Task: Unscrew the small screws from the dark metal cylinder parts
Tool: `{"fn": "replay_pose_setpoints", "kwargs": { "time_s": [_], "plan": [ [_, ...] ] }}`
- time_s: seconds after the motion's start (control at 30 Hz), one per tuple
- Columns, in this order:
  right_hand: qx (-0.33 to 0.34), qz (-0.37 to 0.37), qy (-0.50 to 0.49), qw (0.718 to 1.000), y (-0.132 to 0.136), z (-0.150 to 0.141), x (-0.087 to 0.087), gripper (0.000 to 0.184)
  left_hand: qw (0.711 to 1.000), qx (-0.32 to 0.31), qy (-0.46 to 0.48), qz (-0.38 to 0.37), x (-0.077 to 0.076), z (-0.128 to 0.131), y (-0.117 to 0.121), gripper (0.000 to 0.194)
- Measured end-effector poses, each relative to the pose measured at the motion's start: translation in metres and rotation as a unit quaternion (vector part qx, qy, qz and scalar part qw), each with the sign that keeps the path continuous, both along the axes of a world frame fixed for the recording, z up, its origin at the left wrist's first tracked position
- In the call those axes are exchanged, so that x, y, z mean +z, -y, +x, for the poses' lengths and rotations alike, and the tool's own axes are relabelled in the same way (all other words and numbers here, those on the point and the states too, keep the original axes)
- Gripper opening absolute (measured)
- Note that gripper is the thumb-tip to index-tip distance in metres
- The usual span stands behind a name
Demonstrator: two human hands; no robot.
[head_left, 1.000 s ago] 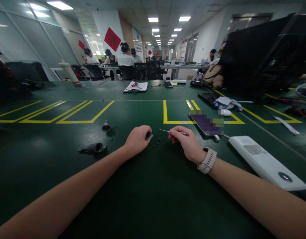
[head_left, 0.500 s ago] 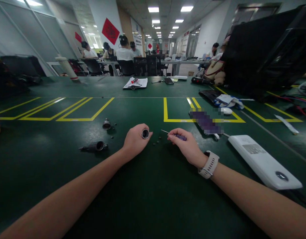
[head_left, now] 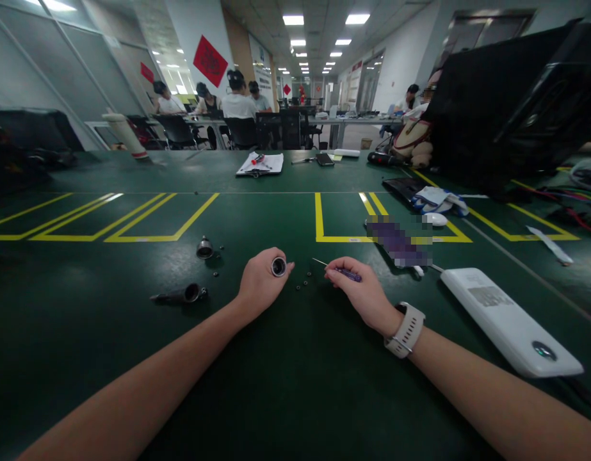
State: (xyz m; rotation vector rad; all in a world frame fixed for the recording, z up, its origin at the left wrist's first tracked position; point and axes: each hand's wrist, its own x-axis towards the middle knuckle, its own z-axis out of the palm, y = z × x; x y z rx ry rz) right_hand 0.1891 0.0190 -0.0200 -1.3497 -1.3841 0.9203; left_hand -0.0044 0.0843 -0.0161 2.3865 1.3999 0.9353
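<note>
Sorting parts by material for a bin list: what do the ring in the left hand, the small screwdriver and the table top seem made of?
Ring: likely metal, its rim glints under dark paint. Screwdriver: thin bright steel-looking shaft, purple handle, probably plastic. Table top: matte green mat, maybe rubber, with soft dull reflections.

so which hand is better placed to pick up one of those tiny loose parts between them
Probably the right hand: it lies beside the tiny parts and its screwdriver tip points at them. The left hand is about as near, but its grip is full with the ring-shaped part.
</note>
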Motion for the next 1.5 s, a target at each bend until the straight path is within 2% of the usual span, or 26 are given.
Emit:
{"fn": "replay_pose_setpoints", "kwargs": {
  "time_s": [0.23, 0.4, 0.6, 0.77, 0.93, 1.03, 1.17, 1.33, 1.43, 1.5],
  "plan": [
    [-0.003, -0.004, 0.034, 0.999, 0.001, -0.002, -0.002, 0.014, 1.000, 0.003, -0.006, -0.016, 0.002, 0.004, 0.006, 0.014],
    [-0.028, 0.005, 0.057, 0.998, 0.002, -0.006, 0.004, 0.008, 1.000, -0.015, -0.023, -0.008, 0.002, 0.010, 0.014, 0.013],
    [-0.023, -0.014, 0.061, 0.998, -0.001, -0.008, 0.003, 0.015, 0.999, -0.036, -0.009, -0.022, -0.001, 0.004, 0.014, 0.014],
    [0.030, 0.038, 0.141, 0.989, -0.012, -0.015, -0.005, 0.020, 0.998, -0.062, 0.007, -0.023, 0.003, 0.001, 0.013, 0.017],
    [0.134, 0.089, 0.209, 0.965, -0.019, -0.035, -0.002, 0.023, 0.998, -0.047, 0.021, 0.045, 0.014, -0.004, 0.008, 0.021],
    [0.216, 0.127, 0.260, 0.933, -0.009, -0.040, 0.001, 0.027, 0.994, -0.033, 0.034, 0.097, 0.018, -0.012, 0.007, 0.021],
    [0.322, 0.138, 0.320, 0.880, 0.020, -0.031, 0.008, 0.035, 0.991, -0.058, 0.027, 0.118, 0.017, -0.019, 0.010, 0.022],
    [0.378, 0.113, 0.379, 0.837, 0.056, -0.012, 0.019, 0.031, 0.987, -0.093, 0.004, 0.134, 0.017, -0.019, 0.015, 0.031],
    [0.362, 0.128, 0.369, 0.846, 0.069, 0.001, 0.020, 0.034, 0.984, -0.117, -0.012, 0.137, 0.017, -0.017, 0.015, 0.035],
    [0.292, 0.141, 0.318, 0.891, 0.073, 0.007, 0.021, 0.039, 0.980, -0.136, -0.025, 0.140, 0.016, -0.016, 0.014, 0.039]
  ]
}}
